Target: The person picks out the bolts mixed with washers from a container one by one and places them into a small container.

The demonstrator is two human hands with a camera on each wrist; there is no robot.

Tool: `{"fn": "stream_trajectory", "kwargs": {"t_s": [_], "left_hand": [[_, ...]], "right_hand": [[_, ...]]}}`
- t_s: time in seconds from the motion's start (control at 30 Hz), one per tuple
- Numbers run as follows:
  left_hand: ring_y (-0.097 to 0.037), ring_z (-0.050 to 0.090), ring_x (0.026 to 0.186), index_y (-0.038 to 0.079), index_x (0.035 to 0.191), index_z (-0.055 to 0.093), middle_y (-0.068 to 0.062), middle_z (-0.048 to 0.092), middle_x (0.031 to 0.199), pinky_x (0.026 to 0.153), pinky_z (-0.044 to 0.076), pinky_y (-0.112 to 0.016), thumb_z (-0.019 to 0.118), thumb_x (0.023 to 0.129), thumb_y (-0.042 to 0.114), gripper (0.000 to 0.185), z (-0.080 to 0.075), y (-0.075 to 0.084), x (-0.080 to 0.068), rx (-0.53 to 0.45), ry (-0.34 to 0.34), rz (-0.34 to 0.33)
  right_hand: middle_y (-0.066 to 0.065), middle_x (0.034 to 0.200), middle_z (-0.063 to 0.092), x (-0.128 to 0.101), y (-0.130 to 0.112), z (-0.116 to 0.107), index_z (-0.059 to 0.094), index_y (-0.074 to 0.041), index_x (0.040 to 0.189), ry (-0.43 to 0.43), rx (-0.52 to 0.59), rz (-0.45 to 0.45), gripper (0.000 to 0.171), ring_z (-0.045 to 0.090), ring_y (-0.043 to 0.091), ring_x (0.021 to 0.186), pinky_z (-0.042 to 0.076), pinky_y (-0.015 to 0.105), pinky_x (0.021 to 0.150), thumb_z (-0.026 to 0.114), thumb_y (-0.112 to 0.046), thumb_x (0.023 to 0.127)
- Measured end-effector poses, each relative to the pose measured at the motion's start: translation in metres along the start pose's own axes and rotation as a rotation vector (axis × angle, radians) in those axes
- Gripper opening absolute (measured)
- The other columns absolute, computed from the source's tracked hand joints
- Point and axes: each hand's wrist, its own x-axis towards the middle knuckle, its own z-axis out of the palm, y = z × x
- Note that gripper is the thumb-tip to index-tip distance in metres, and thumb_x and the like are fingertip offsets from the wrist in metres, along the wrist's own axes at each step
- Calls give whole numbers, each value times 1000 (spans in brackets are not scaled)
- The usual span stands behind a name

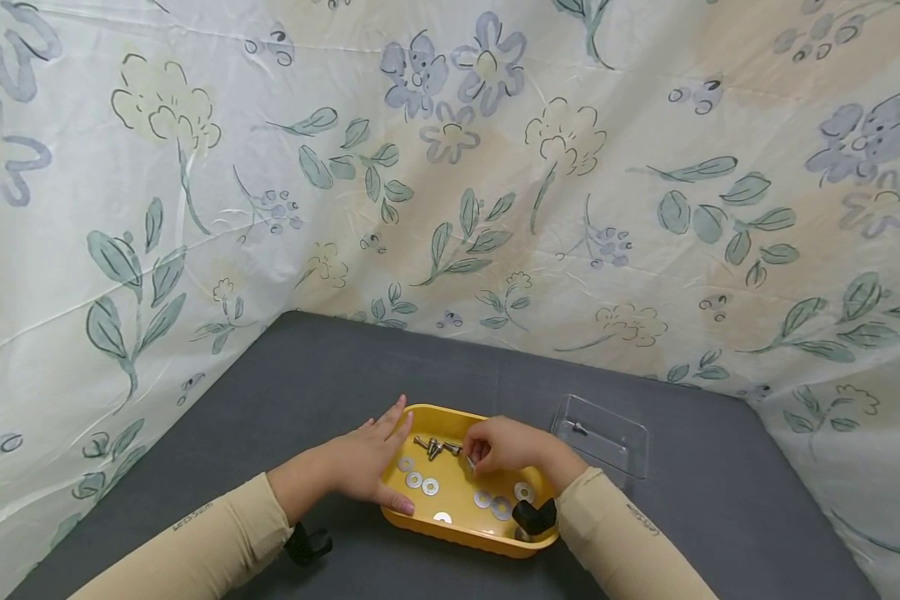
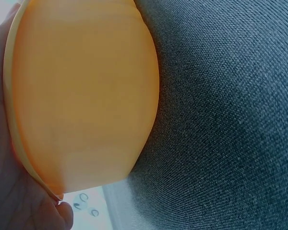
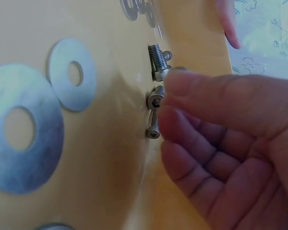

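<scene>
My left hand (image 1: 367, 462) rests spread across the left end of a yellow tray (image 1: 472, 537), thumb over its near corner and fingers straight at its far corner. In the left wrist view the palm lies along the rim. Inside the tray, my right hand (image 1: 506, 446) has thumb and fingertips brought together, pinching what looks like a small metal bolt, mostly hidden by the fingers. Several socket-head bolts (image 3: 156, 62) lie right beside the fingertips on the tray floor. Flat washers (image 3: 72, 74) are scattered at the tray's left and right, some of them touching.
Behind and right of the yellow tray stands a clear plastic box (image 1: 615, 446) with one bolt (image 1: 579, 428) in it. The dark grey cloth-covered table (image 1: 330, 367) extends around both. A floral curtain (image 1: 495, 208) hangs along the back and sides.
</scene>
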Motion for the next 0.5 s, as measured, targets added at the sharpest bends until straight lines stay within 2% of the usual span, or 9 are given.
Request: {"fn": "stream_trajectory", "kwargs": {"t_s": [0.5], "left_hand": [[-24, 3, 140, 6, 147, 3, -11, -18, 151, 110, 17, -46, 50, 63, 82, 123, -2, 1, 0, 5, -13, -10]], "right_hand": [[-6, 76, 58, -8, -4, -14, 63, -7, 91, 21, 97, -18, 11, 52, 10, 68, 49, 24, 66, 69, -7, 81]]}}
